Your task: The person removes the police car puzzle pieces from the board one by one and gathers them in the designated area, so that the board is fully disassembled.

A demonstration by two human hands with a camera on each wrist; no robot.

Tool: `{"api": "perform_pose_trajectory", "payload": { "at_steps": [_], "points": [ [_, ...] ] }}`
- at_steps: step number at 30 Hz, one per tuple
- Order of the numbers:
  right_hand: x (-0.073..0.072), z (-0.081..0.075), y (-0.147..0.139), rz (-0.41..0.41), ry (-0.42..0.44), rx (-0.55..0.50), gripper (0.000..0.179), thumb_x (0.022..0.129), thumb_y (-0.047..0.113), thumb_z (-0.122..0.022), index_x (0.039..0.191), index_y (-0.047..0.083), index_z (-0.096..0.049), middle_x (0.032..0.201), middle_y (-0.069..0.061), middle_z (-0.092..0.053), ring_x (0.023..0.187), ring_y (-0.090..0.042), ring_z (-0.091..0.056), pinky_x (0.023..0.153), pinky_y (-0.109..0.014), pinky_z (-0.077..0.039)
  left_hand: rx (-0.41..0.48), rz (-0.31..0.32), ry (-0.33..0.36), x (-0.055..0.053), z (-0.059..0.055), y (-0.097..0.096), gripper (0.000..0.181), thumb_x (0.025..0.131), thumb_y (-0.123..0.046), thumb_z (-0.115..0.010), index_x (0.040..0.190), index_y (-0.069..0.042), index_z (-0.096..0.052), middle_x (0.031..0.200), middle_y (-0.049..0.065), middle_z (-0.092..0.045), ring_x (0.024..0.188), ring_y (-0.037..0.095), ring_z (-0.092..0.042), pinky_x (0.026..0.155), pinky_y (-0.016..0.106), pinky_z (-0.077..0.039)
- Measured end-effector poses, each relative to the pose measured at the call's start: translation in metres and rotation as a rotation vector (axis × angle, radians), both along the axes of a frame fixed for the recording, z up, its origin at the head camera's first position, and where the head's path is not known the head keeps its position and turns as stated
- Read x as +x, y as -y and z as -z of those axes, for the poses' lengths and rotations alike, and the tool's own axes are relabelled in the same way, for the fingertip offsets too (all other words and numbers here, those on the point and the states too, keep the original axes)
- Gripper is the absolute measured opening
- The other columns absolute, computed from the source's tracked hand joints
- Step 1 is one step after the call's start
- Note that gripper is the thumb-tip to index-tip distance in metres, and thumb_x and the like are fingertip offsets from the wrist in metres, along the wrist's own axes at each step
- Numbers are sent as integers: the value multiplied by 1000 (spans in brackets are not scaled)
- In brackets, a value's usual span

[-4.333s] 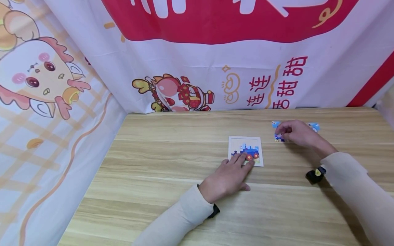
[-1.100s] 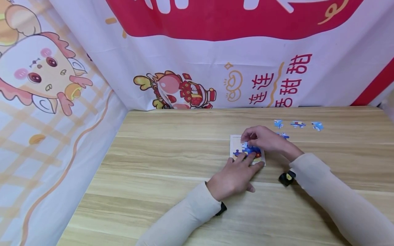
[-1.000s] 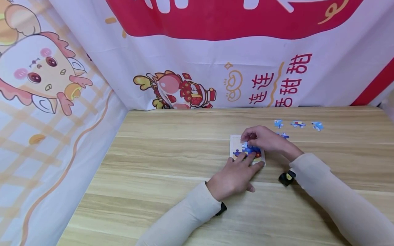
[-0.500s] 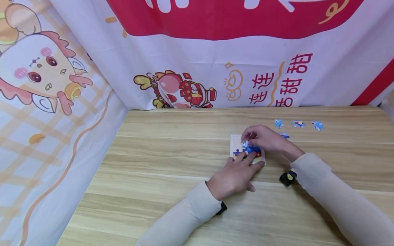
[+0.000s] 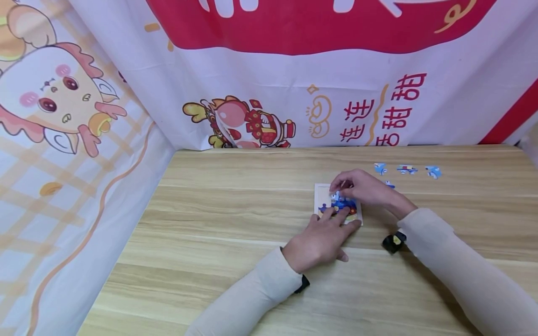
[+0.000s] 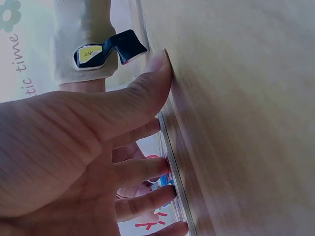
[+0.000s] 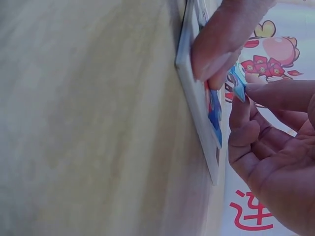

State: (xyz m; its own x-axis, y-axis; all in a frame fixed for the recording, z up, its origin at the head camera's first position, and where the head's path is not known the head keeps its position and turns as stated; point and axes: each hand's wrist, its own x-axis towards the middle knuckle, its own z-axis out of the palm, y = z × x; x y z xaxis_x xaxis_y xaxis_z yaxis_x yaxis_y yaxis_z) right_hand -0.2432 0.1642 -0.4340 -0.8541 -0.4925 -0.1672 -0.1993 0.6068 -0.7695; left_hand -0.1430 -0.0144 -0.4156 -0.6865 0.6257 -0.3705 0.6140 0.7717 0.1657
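Note:
A small white-rimmed puzzle tray (image 5: 316, 198) lies on the table, partly filled with joined pieces that show a blue train (image 5: 348, 204). My left hand (image 5: 316, 243) rests on the tray's near part, fingers spread and fairly straight, covering some of the picture. Above the tray's far side, my right hand (image 5: 362, 187) pinches a light-blue puzzle piece (image 7: 238, 81) between thumb and fingers. In the right wrist view that piece is tilted and held just off the joined pieces. The left wrist view shows the left fingertips (image 6: 167, 191) along the tray.
Loose puzzle pieces lie at the back right: a light-blue one (image 5: 380, 168), one with coloured blocks (image 5: 407, 169), and another light-blue one (image 5: 433, 171). A blue piece (image 5: 390, 185) is partly hidden by the right hand. A printed cloth (image 5: 252, 74) hangs behind the table.
Since the oldest frame, the right hand has come left from the loose pieces to the tray, bringing a puzzle piece. Over the last second it has barely shifted; the left hand stays on the tray.

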Motion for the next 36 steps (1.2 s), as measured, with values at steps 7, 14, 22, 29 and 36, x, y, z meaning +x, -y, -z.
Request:
{"api": "perform_pose_trajectory", "payload": {
  "at_steps": [7,14,22,29,36],
  "points": [
    [0,-1,-1,-18,30,5,22,102,0,-58,107,9,-78,110,-7,-76,105,-23,-65,96,-39,-48,5,-1,-6,1,-1,0,82,91,-50,-75,163,-38,-37,176,-2,-19,162,26,-21,121,53,-37],
    [-1,3,-6,-61,69,-17,26,103,0,-56,114,11,-76,114,-5,-75,103,-23,-64,98,-42,-48,-3,7,-37,2,-1,0,80,91,-51,-75,161,-38,-39,175,-3,-23,161,25,-22,120,53,-39],
    [3,-1,-9,-53,38,-41,25,104,1,-56,118,10,-75,116,-5,-75,109,-23,-67,102,-46,-49,0,7,-54,1,0,0,81,90,-52,-76,161,-39,-40,175,-4,-23,160,24,-24,118,52,-40],
    [5,-6,-17,-10,-33,-18,25,104,4,-58,117,13,-77,117,-4,-75,104,-23,-62,96,-40,-47,-17,9,-70,2,0,-1,82,89,-53,-77,161,-39,-40,175,-4,-25,153,22,-32,114,48,-43],
    [7,-11,-34,50,-22,-48,26,106,5,-55,123,8,-74,126,-13,-72,109,-26,-66,93,-42,-58,-24,5,-55,2,0,-1,82,90,-53,-75,162,-40,-38,175,-4,-25,153,22,-33,115,48,-42]
  ]
}}
